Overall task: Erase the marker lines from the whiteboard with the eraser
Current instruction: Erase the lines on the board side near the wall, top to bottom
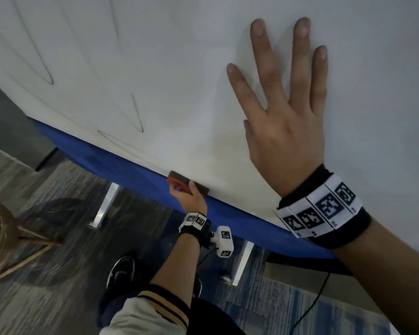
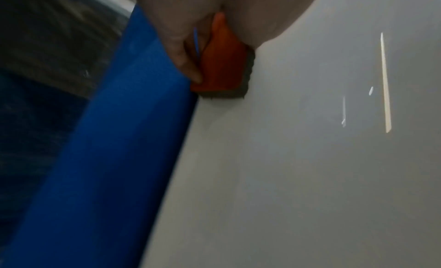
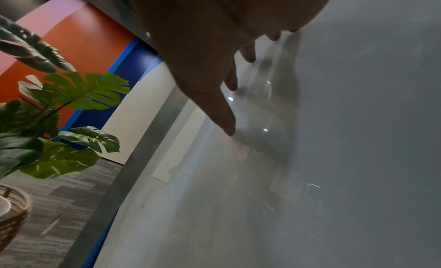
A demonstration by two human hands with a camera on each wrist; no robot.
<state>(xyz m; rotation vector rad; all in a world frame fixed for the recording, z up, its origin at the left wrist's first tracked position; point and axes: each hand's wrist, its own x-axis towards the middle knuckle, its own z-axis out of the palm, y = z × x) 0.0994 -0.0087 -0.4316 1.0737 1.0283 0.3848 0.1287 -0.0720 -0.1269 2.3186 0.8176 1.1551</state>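
Note:
The whiteboard [image 1: 169, 68] fills the upper part of the head view, with thin dark marker lines [image 1: 138, 117] looping at its left and lower middle. My left hand [image 1: 191, 197] grips a red eraser [image 1: 179, 182] with a dark felt pad, pressed to the board's bottom edge beside the blue frame. In the left wrist view the eraser [image 2: 222, 64] lies felt-side against the board, fingers curled over its red back. My right hand [image 1: 283, 97] lies flat on the board at the right, fingers spread and straight; the right wrist view has those fingers [image 3: 224, 117] touching the glossy surface.
A blue frame [image 1: 107, 155] runs along the board's lower edge, with metal legs [image 1: 107, 204] below. A wicker basket [image 1: 0, 226] stands on the carpet at left. A leafy plant [image 3: 59, 109] rises beside the board. A black cable [image 1: 317, 301] trails on the floor.

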